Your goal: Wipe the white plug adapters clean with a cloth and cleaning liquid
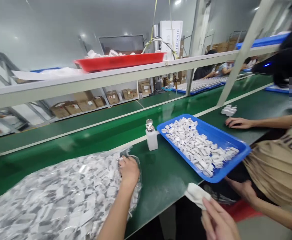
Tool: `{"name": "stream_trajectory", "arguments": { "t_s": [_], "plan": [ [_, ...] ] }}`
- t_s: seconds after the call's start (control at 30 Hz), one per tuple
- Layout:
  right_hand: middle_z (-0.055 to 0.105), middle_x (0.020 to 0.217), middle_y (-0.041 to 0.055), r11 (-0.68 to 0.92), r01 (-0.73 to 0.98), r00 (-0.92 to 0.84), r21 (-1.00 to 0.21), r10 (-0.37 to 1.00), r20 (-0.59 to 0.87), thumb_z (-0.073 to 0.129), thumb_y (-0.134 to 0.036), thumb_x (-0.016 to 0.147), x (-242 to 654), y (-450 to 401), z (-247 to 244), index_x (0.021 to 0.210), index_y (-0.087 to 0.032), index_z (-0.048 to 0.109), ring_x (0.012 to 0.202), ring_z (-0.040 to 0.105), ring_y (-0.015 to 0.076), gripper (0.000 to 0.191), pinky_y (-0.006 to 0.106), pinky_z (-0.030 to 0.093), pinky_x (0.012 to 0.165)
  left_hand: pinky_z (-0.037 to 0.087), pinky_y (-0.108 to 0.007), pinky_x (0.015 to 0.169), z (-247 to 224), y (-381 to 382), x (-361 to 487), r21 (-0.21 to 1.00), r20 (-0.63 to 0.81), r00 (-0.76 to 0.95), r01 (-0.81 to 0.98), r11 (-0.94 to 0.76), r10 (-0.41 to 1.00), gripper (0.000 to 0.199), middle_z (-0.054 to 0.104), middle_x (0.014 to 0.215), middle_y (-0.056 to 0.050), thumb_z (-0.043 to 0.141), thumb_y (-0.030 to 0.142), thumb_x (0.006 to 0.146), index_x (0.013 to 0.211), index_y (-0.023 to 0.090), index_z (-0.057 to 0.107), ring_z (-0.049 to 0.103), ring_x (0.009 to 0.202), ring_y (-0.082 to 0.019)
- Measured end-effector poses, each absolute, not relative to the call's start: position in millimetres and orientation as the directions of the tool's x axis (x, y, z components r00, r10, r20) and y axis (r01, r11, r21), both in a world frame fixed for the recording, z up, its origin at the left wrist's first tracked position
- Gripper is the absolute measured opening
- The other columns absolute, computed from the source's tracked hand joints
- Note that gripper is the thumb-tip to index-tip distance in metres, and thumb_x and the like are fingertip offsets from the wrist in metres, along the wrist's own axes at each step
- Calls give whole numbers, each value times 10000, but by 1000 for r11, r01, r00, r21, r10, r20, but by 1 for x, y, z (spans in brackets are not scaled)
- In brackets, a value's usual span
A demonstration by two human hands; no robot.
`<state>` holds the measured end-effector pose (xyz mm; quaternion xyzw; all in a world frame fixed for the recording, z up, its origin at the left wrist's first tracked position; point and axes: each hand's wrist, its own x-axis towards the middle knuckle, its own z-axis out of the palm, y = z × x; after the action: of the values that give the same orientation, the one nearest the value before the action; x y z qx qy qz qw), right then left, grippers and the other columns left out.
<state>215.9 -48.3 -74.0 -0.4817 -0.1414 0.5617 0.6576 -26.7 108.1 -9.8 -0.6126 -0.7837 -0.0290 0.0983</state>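
My left hand (129,171) reaches into the mouth of a large clear plastic bag (60,190) full of small white plastic parts, at the left. Its fingertips are among the parts, and whether they grip one is hidden. At the lower right, my right hand (217,216) pinches a folded white cloth (197,195) in front of the table edge. A white bottle (152,138) with a metal top, its lid raised, stands upright between the bag and a blue tray (243,151). Many loose white parts (193,141) lie in that tray.
A co-worker in a tan shirt (273,163) sits at the right, one hand (239,123) on the green table (158,181) near some white parts (229,110). A shelf (135,74) carrying a red tray (123,62) spans above a green conveyor belt (105,128).
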Motion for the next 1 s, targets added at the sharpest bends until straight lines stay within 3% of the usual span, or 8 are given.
{"name": "stream_trajectory", "arguments": {
  "t_s": [0.07, 0.27, 0.43, 0.6, 0.7, 0.8, 0.9, 1.0],
  "plan": [
    [349, 349, -112, -104, -640, 288, -761, 886, -363, 881, -482, 713, 208, -47, -60, 807, -155, 688, 369, 143, 14, 391, 218, 93, 419, 573, -471, 704, -10, 110, -24, -84, 174, -228, 966, 246, 958, 430, 581, 1250, -326, 363, 25, 908, 1245, 2, 631, 624, 1066, -421],
    [362, 356, -104, -64, -637, 321, -768, 884, -340, 841, -444, 789, 215, -68, -59, 743, -158, 629, 399, 124, 14, 359, 238, 67, 459, 540, -411, 732, -2, 103, -27, -74, 154, -181, 978, 194, 971, 403, 630, 1091, -206, 307, 23, 931, 1175, 58, 626, 680, 903, -318],
    [362, 351, -110, -69, -642, 315, -764, 885, -344, 821, -448, 813, 225, -82, -67, 906, -134, 712, 383, 135, 7, 345, 212, 107, 445, 516, -412, 764, 4, 100, -31, -13, 184, -173, 984, 179, 968, 390, 668, 1053, -198, 351, 12, 903, 1185, 54, 616, 661, 959, -346],
    [372, 351, -106, -75, -648, 324, -758, 873, -363, 831, -434, 810, 227, -88, -71, 922, -128, 724, 380, 177, 4, 343, 184, 146, 440, 495, -502, 847, 14, 100, -33, 84, 237, -133, 990, 116, 962, 343, 672, 1107, -218, 366, 102, 954, 1183, 63, 618, 574, 1122, -428],
    [377, 344, -104, -80, -649, 320, -756, 873, -367, 829, -439, 813, 226, -89, -76, 933, -122, 727, 360, 191, 2, 355, 180, 139, 425, 495, -498, 892, 20, 96, -24, 172, 248, -64, 985, 21, 967, 319, 692, 1057, -197, 363, 146, 990, 1144, 89, 636, 606, 1097, -387],
    [379, 332, -99, -109, -643, 303, -758, 873, -382, 850, -462, 778, 224, -87, -86, 847, -121, 712, 330, 205, 2, 375, 182, 141, 406, 531, -405, 889, 17, 79, -3, 270, 237, 52, 956, -117, 970, 295, 710, 1022, -143, 394, 211, 1022, 1205, 119, 607, 666, 1019, -294],
    [381, 324, -95, -163, -629, 272, -760, 870, -411, 853, -505, 755, 223, -86, -98, 802, -129, 695, 315, 213, 7, 411, 183, 139, 395, 562, -308, 875, -3, 52, 19, 373, 213, 217, 883, -285, 953, 313, 699, 1123, -83, 429, 241, 1031, 1324, 201, 532, 697, 1002, -200],
    [383, 307, -86, -220, -599, 267, -770, 852, -451, 845, -543, 740, 226, -90, -111, 781, -135, 687, 307, 216, 12, 439, 178, 143, 387, 552, -377, 981, -31, 32, 26, 490, 257, 386, 738, -464, 886, 379, 658, 1255, -108, 395, 131, 1002, 1355, 221, 501, 661, 1153, -213]
  ]
}}
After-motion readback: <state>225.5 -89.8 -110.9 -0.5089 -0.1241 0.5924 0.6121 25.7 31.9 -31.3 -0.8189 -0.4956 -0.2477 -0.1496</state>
